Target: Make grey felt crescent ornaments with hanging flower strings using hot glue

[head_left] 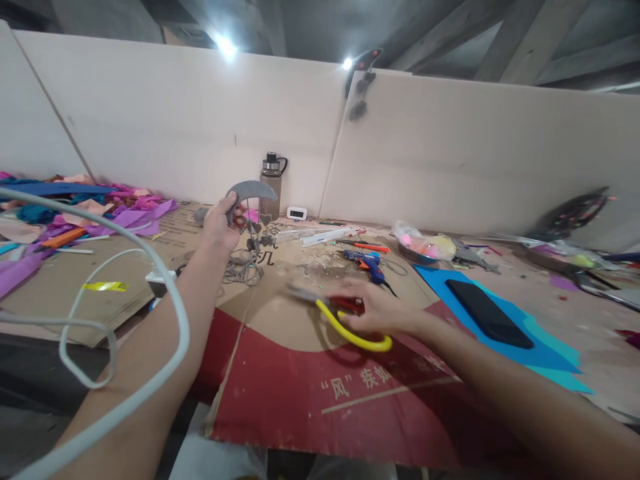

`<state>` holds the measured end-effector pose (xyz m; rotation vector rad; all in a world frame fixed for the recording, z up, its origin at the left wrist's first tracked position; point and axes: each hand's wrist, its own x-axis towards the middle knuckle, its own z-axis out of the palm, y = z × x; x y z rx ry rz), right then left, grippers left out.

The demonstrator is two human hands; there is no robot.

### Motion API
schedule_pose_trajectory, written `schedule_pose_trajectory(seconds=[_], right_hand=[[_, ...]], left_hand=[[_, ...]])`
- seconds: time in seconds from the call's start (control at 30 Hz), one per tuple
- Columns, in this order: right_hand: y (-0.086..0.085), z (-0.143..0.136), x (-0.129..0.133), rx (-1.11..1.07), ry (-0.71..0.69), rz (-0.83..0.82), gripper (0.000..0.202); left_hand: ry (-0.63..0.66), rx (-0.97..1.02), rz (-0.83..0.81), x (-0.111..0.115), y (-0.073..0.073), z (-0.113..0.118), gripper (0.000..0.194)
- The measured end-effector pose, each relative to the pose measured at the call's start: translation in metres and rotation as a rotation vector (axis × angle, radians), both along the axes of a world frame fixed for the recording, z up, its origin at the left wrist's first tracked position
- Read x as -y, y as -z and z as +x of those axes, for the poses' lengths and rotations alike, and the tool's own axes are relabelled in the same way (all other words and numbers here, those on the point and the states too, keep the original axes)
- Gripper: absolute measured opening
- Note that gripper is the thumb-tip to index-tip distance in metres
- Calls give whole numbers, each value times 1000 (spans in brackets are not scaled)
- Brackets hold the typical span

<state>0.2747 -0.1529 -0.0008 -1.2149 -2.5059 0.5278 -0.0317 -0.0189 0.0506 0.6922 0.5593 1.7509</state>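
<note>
Raised over the back of the cardboard, my left hand grips a grey crescent by one end. Small dark hanging pieces, some heart-shaped, dangle from it on thin strings. Lower and to the right, my right hand is closed on a pair of scissors with yellow handles. Their blades point left, and motion blurs them and the hand a little. Beyond that hand lies a blue glue gun with an orange utility knife behind it.
A white cable loops across the left foreground. Crumpled coloured felt piles at the left. A bottle and small clock stand by the partition. At right, a black phone rests on blue sheets, near a bowl.
</note>
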Motion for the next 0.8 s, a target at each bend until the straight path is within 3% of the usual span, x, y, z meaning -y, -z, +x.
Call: schedule_pose_trajectory(seconds=[0.07, 0.1, 0.13, 0.23, 0.27, 0.33, 0.47, 0.5, 0.6, 0.7, 0.77, 0.8], right_hand=[[-9, -3, 11, 33, -210, -92, 48], [-12, -3, 11, 37, -212, -95, 49], [-13, -2, 9, 31, -132, -65, 49], [-9, 1, -11, 33, 286, 96, 45], [-7, 2, -17, 59, 320, 97, 42], [-8, 5, -21, 83, 199, 28, 37], [-20, 5, -7, 36, -188, -131, 45], [-21, 4, -5, 23, -210, -135, 47], [-15, 1, -12, -57, 33, -25, 46], [-4, 2, -26, 7, 279, 79, 30], [-3, 5, -27, 30, 290, 72, 30], [-5, 8, -24, 27, 232, 44, 33]], left_hand=[[-13, 6, -2, 0, 0, 0, 15], [-19, 10, -5, 0, 0, 0, 15], [-24, 13, -9, 1, 0, 1, 15], [-23, 20, -8, 4, -2, 4, 14], [-17, 21, -5, 6, -3, 5, 14], [3, 14, -8, 8, -6, 7, 14], [21, -6, 21, 4, -6, 4, 14], [30, -22, 23, 2, -4, 3, 14], [24, -53, 8, -2, -1, 3, 11], [33, -78, 33, 1, -1, 5, 12], [32, -86, 36, 5, -3, 8, 12], [28, -85, 30, 7, -4, 9, 13]])
